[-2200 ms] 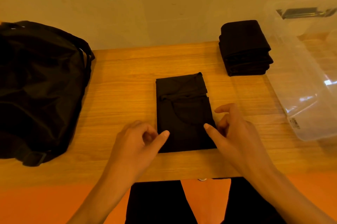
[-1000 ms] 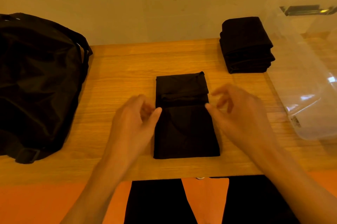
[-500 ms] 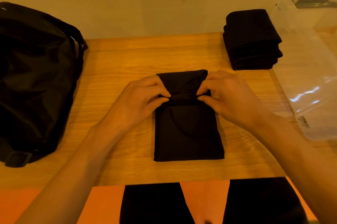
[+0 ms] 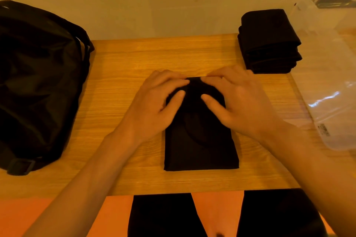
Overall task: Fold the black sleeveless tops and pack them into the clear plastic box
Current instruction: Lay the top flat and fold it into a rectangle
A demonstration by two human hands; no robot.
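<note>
Head view, hands clamped on far end of folded top, bag left, stack, clear box right

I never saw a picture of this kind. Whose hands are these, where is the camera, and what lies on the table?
No machine is here: a person works with bare hands, and the single camera sits on the person's head, looking forward and down. So the left hand and the right hand appear from the lower edge. Both hold the far end of a black top, which lies partly folded on the wooden table; the fingers curl over it. At the far right sits a stack of folded tops, next to the clear plastic box. A black bag stands at the left.
</note>
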